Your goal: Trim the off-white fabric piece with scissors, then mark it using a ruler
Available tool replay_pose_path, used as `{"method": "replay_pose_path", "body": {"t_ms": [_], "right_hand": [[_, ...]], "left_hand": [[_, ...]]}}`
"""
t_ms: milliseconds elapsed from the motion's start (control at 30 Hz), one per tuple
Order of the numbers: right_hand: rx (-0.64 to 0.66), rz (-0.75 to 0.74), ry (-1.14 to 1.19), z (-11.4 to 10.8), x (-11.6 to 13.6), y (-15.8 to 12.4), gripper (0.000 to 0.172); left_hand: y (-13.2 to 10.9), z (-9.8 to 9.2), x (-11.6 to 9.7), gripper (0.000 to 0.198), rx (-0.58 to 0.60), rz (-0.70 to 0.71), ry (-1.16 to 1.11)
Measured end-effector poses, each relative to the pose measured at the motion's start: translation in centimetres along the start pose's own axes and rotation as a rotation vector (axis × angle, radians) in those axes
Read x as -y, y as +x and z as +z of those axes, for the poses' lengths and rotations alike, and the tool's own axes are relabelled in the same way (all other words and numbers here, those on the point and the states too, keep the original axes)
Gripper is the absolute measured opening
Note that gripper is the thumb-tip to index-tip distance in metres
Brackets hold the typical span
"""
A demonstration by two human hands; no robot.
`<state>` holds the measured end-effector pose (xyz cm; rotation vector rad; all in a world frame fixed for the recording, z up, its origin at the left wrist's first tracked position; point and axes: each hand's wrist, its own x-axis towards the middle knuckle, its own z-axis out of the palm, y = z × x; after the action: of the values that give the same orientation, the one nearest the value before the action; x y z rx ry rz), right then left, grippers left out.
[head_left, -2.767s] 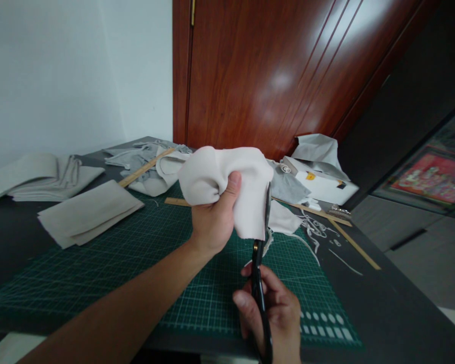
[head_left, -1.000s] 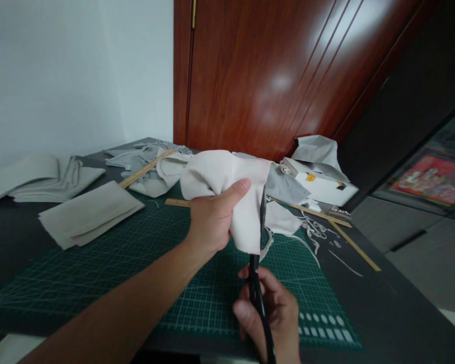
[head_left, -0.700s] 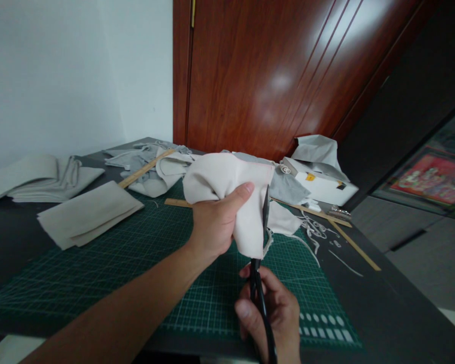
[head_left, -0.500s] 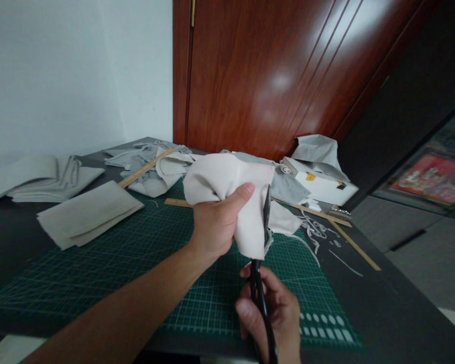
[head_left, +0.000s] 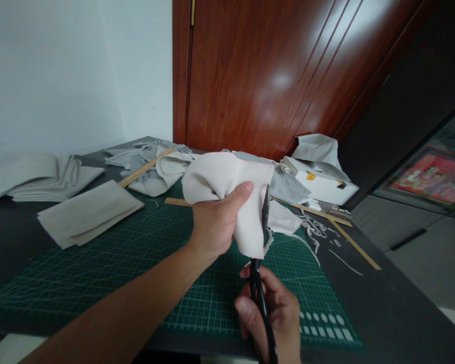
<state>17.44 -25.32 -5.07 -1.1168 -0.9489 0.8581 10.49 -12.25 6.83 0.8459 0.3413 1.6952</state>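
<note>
My left hand (head_left: 216, 225) grips a bunched piece of off-white fabric (head_left: 212, 174) with the thumb pressed on top, holding it above the cutting mat. A pinkish line runs near the fabric's upper right edge. In my right hand (head_left: 275, 308) is a pair of black scissors (head_left: 263, 298), its handles low and its blades pointing away from me. The blades lie along the right edge of the fabric, and a thin trimmed strip (head_left: 268, 241) hangs beside them. The lower blade is partly hidden by the cloth.
A green cutting mat (head_left: 144, 263) covers much of the dark table (head_left: 394, 313). Folded cream cloth (head_left: 91, 212) lies left, grey scraps (head_left: 136, 159) behind. Wooden rulers (head_left: 358, 247), cut strips (head_left: 314, 227) and a white box (head_left: 322, 182) are on the right. A wooden door (head_left: 250, 76) stands behind.
Almost nothing differs. The fabric and the scissor blades have shifted very slightly to the left; both hands keep their hold.
</note>
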Motion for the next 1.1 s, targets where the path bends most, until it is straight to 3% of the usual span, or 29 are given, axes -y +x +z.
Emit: {"method": "replay_pose_path", "body": {"t_ms": [167, 500, 767, 1100], "right_hand": [[-0.001, -0.02, -0.02, -0.1, -0.1, 0.1, 0.047], [-0.022, 0.008, 0.007, 0.0, -0.1, 0.0, 0.048], [-0.019, 0.012, -0.014, -0.1, -0.2, 0.1, 0.046], [-0.04, 0.023, -0.013, 0.1, -0.1, 0.1, 0.046]], "left_hand": [[0.6, 0.7, -0.7, 0.063, -0.001, 0.003, -0.002], [-0.8, -1.1, 1.3, 0.047, -0.008, 0.008, 0.011], [-0.6, -1.0, 1.3, 0.044, 0.006, 0.025, -0.002], [-0.5, -1.2, 1.3, 0.053, 0.002, 0.05, 0.01]]}}
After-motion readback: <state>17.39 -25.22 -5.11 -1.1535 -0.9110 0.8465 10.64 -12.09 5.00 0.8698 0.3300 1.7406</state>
